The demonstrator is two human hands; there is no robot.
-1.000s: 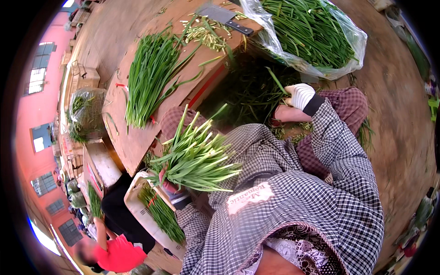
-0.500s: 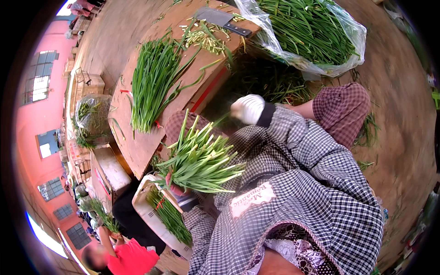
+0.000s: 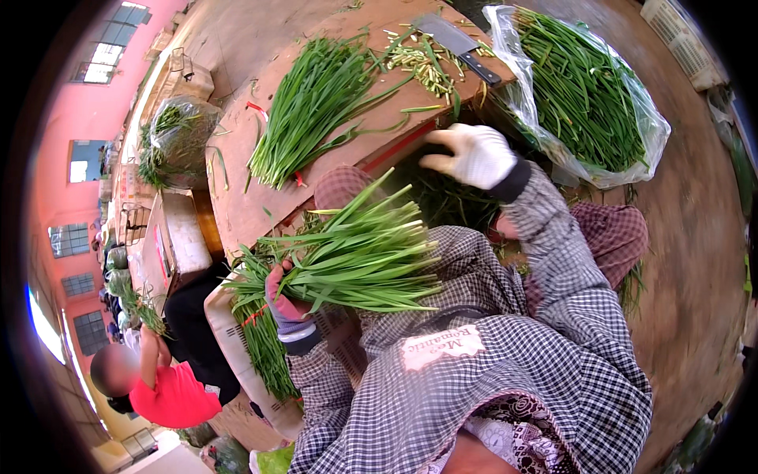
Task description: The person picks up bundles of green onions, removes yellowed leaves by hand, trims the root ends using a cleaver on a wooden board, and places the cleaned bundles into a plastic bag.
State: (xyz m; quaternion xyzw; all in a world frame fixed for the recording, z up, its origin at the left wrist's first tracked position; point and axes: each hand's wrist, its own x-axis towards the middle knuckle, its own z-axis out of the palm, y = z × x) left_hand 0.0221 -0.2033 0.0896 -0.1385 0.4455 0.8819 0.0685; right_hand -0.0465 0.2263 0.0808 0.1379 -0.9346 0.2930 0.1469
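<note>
My left hand (image 3: 284, 299) is closed round the leafy middle of a bunch of garlic chives (image 3: 371, 261), whose pale cut ends fan out to the right above my lap. My right hand (image 3: 474, 155), in a white glove, hovers off the front edge of the wooden table (image 3: 237, 178) with thumb and fingers apart and nothing in it. A larger pile of garlic chives (image 3: 312, 110) lies on that table near red ties (image 3: 257, 109). Under my left forearm stands a pale crate (image 3: 217, 308) holding tied chives (image 3: 264, 347).
A cleaver (image 3: 450, 35) rests beside chopped stem ends (image 3: 422, 67) at the table's far right. Further right is a clear plastic bag (image 3: 659, 130) full of chives. A person in a red shirt (image 3: 175, 395) sits at left. Leaf scraps (image 3: 450, 193) lie below the table edge.
My right hand has moved up and right, away from the bunch, and its fingers have spread. My left hand still grips the chives, now slightly further left. The view has shifted.
</note>
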